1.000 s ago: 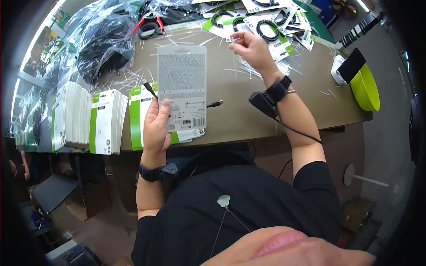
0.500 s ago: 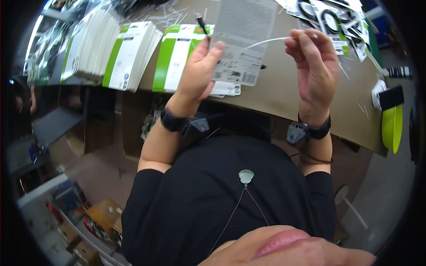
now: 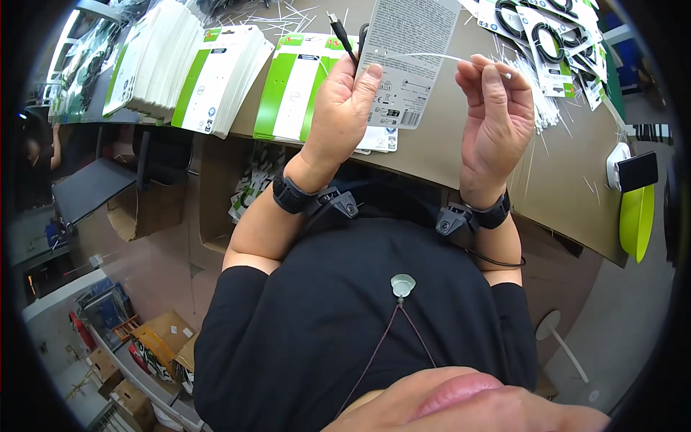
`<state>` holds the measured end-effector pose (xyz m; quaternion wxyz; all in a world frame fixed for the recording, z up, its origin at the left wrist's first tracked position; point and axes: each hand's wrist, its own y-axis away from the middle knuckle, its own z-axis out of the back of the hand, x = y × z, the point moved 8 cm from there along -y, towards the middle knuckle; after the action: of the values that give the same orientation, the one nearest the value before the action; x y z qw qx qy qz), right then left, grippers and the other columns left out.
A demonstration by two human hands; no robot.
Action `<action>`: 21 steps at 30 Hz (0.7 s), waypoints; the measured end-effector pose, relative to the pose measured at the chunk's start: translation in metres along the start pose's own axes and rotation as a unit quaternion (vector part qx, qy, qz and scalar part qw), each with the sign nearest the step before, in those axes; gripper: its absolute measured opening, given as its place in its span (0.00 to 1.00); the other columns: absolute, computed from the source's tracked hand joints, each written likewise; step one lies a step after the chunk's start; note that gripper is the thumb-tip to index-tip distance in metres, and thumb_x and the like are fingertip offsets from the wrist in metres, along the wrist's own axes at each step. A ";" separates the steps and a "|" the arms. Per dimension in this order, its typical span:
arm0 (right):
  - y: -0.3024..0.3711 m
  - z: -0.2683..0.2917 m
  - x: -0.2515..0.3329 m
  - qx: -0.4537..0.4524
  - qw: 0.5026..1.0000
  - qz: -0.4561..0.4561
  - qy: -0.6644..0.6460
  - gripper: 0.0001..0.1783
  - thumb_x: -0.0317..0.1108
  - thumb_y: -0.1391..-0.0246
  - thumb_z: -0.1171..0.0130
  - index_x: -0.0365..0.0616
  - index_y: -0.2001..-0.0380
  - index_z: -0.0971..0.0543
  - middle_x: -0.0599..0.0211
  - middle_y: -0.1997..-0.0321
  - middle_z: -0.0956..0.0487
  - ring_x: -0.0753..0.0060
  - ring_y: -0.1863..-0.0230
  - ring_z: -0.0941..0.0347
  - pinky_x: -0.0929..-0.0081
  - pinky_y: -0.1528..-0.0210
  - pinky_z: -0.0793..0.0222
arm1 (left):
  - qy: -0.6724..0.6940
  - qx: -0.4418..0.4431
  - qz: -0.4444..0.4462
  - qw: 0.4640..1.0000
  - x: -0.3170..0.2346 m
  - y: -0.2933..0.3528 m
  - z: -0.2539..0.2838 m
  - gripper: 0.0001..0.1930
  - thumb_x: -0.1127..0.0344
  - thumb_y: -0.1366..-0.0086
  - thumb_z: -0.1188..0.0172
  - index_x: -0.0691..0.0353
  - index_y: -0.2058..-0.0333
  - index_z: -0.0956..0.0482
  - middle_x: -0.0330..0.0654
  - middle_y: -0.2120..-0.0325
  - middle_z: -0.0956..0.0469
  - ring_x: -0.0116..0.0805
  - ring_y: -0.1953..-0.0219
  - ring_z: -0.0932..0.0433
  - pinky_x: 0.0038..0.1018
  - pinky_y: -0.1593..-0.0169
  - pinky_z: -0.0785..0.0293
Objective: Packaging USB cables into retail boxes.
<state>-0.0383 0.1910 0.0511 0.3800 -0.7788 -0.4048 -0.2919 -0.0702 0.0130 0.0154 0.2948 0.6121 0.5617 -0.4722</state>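
Note:
My left hand (image 3: 337, 119) grips a grey-backed packaging card (image 3: 410, 61) by its left edge, thumb across the printed back. Behind the card, in the same hand, is a black cable (image 3: 342, 37) whose plug end sticks up past my fingers. A thin white cable tie (image 3: 436, 55) runs from holes in the card toward the right. My right hand (image 3: 498, 119) pinches the tie's free end between thumb and index finger, the other fingers curled behind. Most of the cable is hidden by the card.
Stacks of green-and-white cards (image 3: 294, 90) line the table's front left, with a thick stack (image 3: 151, 65) farther left. Loose white cable ties (image 3: 540, 97) lie at right, below carded black cables (image 3: 551, 47). A dark-screened device (image 3: 638, 171) sits above a lime-green object (image 3: 637, 225) at the right edge.
The card and my left hand have shifted slightly right in the picture. My right hand is slightly lower and farther left, still pinching the tie. The whole view has shifted a little.

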 end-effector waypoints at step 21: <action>0.004 -0.008 -0.027 -0.016 0.991 -0.083 -0.101 0.05 0.25 0.41 0.48 0.40 0.62 0.30 0.58 0.59 0.22 0.66 0.58 0.22 0.70 0.54 0.25 | -0.091 -0.027 -0.019 0.995 -0.011 -0.006 0.003 0.14 0.64 0.31 0.51 0.70 0.56 0.28 0.40 0.64 0.23 0.22 0.63 0.28 0.20 0.57 0.31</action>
<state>-0.0496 0.1712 0.0332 0.2988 -0.7741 -0.4996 -0.2489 -0.0761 0.0066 0.0253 0.3516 0.5477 0.5566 -0.5163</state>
